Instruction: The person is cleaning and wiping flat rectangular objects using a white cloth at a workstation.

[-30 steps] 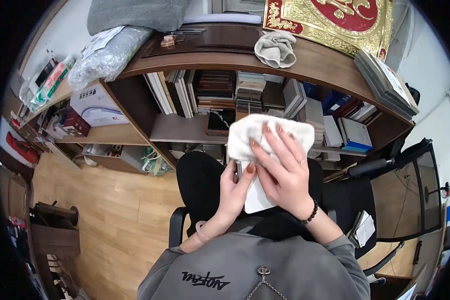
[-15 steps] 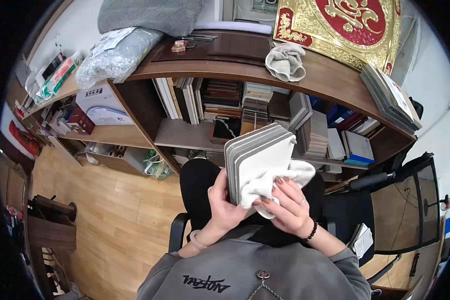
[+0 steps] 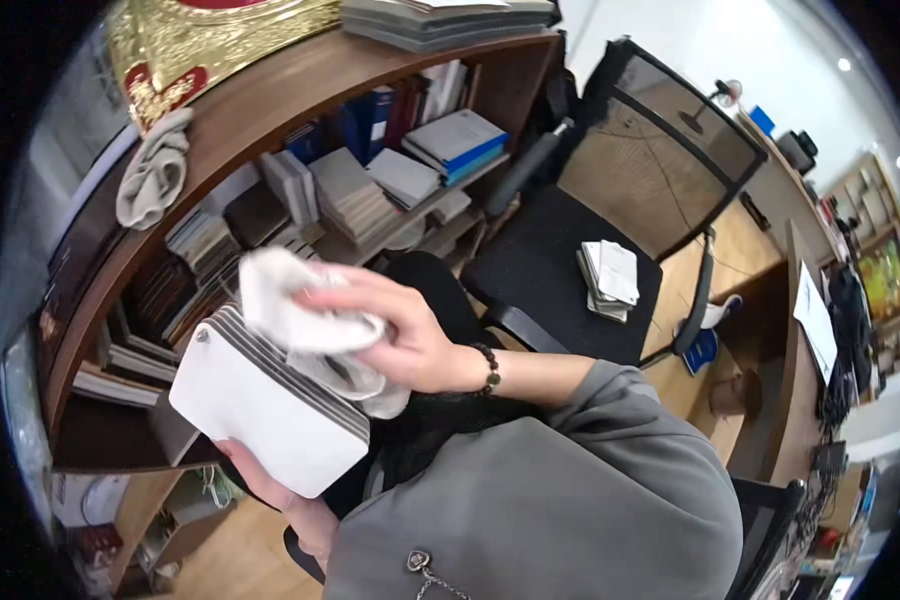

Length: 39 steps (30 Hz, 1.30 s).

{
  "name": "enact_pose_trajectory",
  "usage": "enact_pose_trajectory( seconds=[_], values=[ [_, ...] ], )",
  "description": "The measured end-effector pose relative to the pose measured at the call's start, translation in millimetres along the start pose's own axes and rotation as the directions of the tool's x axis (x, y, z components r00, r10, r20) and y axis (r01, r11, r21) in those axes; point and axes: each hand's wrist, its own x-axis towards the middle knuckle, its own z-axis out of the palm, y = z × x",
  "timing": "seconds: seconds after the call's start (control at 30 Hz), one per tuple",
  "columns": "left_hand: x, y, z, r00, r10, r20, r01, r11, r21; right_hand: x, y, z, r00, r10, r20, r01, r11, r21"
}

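Note:
A bundle of sample boards (image 3: 270, 405) with rounded corners, fastened by a metal screw at one corner, is tilted over my lap with its white face toward me. Its grey layered edges show along the upper right side. My left hand (image 3: 255, 475) grips the bundle from underneath, most of its fingers hidden behind the boards. Bunched in my right hand (image 3: 410, 335) is a white cloth (image 3: 285, 300), somewhat blurred. The cloth lies over the layered edge of the bundle, near the screw end, and part of it hangs below my fingers.
Beyond my hands stands a brown shelf (image 3: 240, 100) with books and sample boards; a crumpled grey cloth (image 3: 155, 170) and a stack of boards (image 3: 440, 25) lie on top. To the right, a black mesh chair (image 3: 540, 260) carries several small sample boards (image 3: 610, 275). A desk runs along the far right.
My view has swung to the right. The bundle has been turned and tipped, and my right hand has moved the white cloth from its broad face to its layered edge.

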Motion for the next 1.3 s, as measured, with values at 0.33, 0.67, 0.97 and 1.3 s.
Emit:
enact_pose_trajectory(
  seconds=[0.33,0.67,0.97,1.3],
  values=[
    [10,-14,36,0.957,-0.216,0.192,0.268,0.912,-0.311,-37,-29,-13,0.979,-0.012,0.202,0.049,0.983,-0.175],
    [4,-16,-2,0.969,-0.242,0.053,0.244,0.895,-0.373,-28,-19,6,0.949,0.007,0.314,0.087,0.954,-0.286],
    [-4,-29,-38,0.968,-0.194,0.159,0.25,0.798,-0.548,10,7,-20,0.679,0.723,-0.125,-0.518,0.593,0.617],
    [7,6,3,0.997,-0.033,-0.074,0.017,0.98,-0.197,-11,4,10,0.568,0.723,0.393,-0.777,0.314,0.546]
  ],
)
